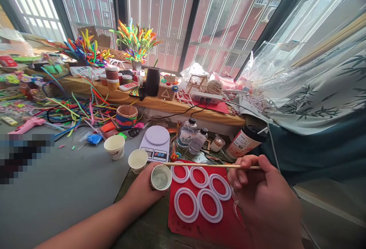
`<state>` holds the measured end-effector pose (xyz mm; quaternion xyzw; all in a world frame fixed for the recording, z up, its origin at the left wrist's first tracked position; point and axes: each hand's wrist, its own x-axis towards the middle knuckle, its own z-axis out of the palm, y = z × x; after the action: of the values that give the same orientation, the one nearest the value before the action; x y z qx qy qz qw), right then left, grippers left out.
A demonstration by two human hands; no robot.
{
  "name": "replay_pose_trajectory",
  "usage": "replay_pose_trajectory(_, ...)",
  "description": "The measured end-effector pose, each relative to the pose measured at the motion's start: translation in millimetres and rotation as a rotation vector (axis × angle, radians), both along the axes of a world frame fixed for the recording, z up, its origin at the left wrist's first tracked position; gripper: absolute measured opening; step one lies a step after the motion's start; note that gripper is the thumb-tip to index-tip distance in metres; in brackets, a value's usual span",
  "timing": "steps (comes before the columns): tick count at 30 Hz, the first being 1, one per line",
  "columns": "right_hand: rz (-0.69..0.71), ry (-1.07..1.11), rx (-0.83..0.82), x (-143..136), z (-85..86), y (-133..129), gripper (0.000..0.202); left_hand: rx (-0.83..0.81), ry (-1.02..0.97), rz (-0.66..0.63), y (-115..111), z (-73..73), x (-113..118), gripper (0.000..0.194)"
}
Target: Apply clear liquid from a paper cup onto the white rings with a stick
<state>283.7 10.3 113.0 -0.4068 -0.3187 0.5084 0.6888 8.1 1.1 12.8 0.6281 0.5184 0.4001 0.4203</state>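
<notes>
Head view: the left hand (pixel 146 182) was wrapped around a white paper cup (pixel 161 169) containing clear liquid (pixel 159 181). The cup stood out just beyond the left edge of a flat red sheet (pixel 197 228), near its far-left corner; whether its base rested on the dark green tabletop (pixel 148 222) could not be told. The right hand (pixel 265 195) held a thin, pale wooden stick (pixel 200 164) near one end, between thumb and fingers. The stick ran level above the far edge of the sheet, its free tip at the cup's rim; contact there could not be confirmed.

Handling: the cup was judged light but thin-walled, liable to dent and spill under a hard squeeze. Correct hold: around the mid-wall, upright, with even pressure. The stick was judged light, stiff and breakable; an end grip suited it. Five translucent white rings (pixel 195 205) lay flat on the sheet. They appeared soft and somewhat slippery; recommended hold: the outer rim, at two opposite points.
</notes>
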Motion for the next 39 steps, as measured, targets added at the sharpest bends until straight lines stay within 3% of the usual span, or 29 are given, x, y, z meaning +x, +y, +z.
replay_pose_trajectory(12,-0.052,-0.04,0.009,3,5.4,-1,0.039,0.011,0.01,-0.012,0,-0.5,0,0.045)
replay_pose_trajectory(16,0.036,-0.239,-0.062,-7,-6.2,-5,0.045,0.023,0.01,-0.003,0,-1.4,-1,0.045)
replay_pose_trajectory(20,0.273,-0.472,-0.046,-22,-20.0,-10,0.057,0.026,0.019,0.011,-1,-2.5,-1,0.048)
replay_pose_trajectory(22,0.324,-0.534,-0.032,-27,-23.7,-13,0.06,0.029,0.021,0.013,-1,-3.0,0,0.048)
replay_pose_trajectory(25,0.275,-0.642,0.013,-32,-22.7,-18,0.06,0.043,0.037,-0.012,-1,-4.1,0,0.046)
replay_pose_trajectory(29,0.346,-0.769,0.066,-38,-15.3,-25,0.062,0.054,0.045,-0.008,0,-5.8,0,0.044)
replay_pose_trajectory(33,0.285,-0.779,0.049,-41,-15.2,-29,0.06,0.075,0.055,-0.015,0,-5.9,0,0.042)
replay_pose_trajectory(39,0.334,-0.776,0.051,-41,-24.0,-28,0.06,0.069,0.069,-0.027,-1,-3.1,1,0.038)
